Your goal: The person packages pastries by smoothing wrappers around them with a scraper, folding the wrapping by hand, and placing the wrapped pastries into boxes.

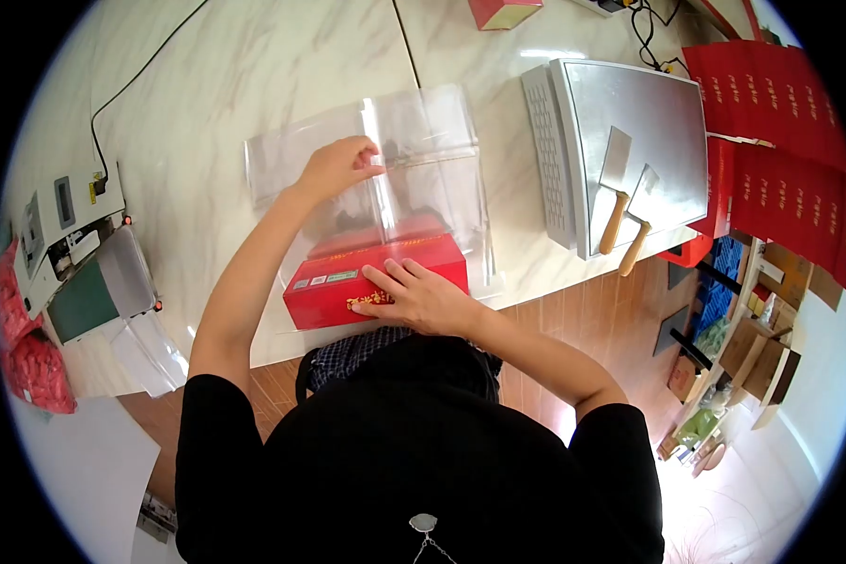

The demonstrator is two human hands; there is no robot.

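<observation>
A red box (432, 268) with gold lettering and a small green-and-white label lies near the table's front edge. Clear plastic film (442, 169) is spread behind it and reaches over part of it, with a bright glare streak running down the middle. My left hand (341, 167) is over the film, fingers bent and pinched at a fold in it; the exact grip is hard to see. My right hand (423, 299) lies on the box, fingers spread, covering some of the gold lettering.
To the right stands a metal-topped machine (653, 113) with two wooden-handled scrapers (620, 221) on it. Red printed sheets (771, 122) lie beyond. On the left are a white device (70, 221) with a cable, a plastic bag (150, 352) and red packets (38, 371).
</observation>
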